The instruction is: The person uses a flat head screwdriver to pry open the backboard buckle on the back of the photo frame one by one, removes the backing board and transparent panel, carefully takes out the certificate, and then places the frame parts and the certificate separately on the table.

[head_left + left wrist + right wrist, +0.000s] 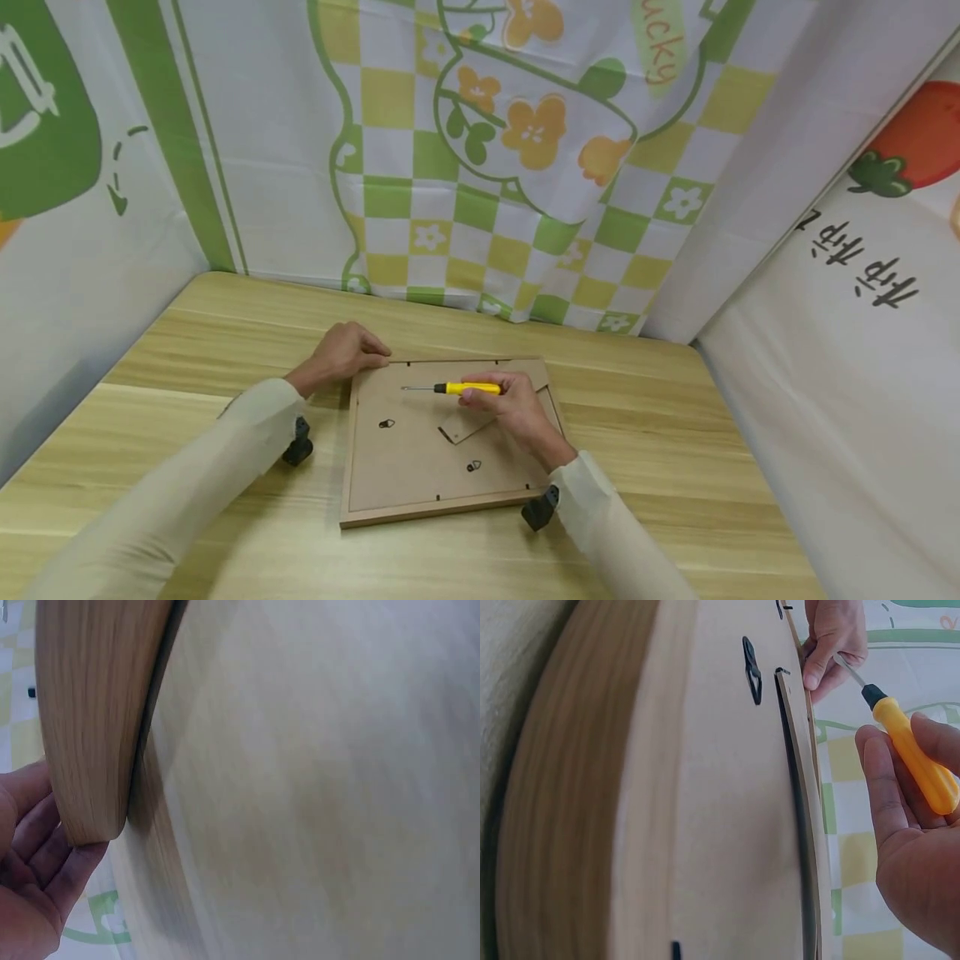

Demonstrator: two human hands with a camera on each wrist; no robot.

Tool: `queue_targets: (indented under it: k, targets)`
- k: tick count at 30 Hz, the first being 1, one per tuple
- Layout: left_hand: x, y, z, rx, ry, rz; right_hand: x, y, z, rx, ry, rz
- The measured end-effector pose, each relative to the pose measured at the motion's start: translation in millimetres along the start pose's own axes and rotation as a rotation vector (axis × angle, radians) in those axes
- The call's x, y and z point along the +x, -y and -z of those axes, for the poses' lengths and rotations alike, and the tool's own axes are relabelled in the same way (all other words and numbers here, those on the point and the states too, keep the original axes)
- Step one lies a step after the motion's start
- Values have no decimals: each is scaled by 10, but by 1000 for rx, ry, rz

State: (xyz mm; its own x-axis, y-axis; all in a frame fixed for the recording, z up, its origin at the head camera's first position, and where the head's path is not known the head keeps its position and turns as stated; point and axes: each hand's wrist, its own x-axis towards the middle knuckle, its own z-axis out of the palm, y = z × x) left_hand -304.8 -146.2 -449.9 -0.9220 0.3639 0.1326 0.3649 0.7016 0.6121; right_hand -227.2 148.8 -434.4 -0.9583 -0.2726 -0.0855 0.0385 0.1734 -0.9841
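1 yellow-handled screwdriver (476, 388), pinched btwn thumb & fingers of R hand (519, 408), is above easel-back picture frame (422, 450); L hand (343, 352) pinches frame's far L corner.

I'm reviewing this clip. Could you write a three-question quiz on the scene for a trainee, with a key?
1. Who holds the yellow screwdriver?
(a) the left alone
(b) the right alone
(c) both together
2. True or false: the left hand touches the wooden frame near a corner.
3. How many hangers show on its back in the head view?

Key:
1. b, the right hand
2. True
3. Two
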Motion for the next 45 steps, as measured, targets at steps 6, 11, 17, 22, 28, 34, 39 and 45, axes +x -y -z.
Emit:
queue_targets:
  k: [6, 11, 17, 22, 28, 34, 39, 45]
  targets:
    - [-33, 22, 59, 101, 70, -100, -11, 3, 6, -8, 1, 0]
    - [-91, 15, 78, 172, 95, -166, -30, 12, 2, -22, 3, -4]
    - [-172, 29, 68, 177, 45, -193, -31, 4, 12, -23, 6, 8]
    - [-261, 24, 66, 172, 10, -188, -36, 12, 16, -24, 3, -2]
    - [-371, 0, 44, 155, 4, -159, -32, -9, 12, -11, -9, -5]
    - [-487, -50, 30, 168, -18, -139, -29, -20, 3, -34, -22, -6]
    - [-578, -78, 12, 158, -36, -108, -25, -20, 2, -24, -23, -10]
    - [-657, -102, 11, 147, -37, -84, -19, -17, -4, 1, -21, -16]
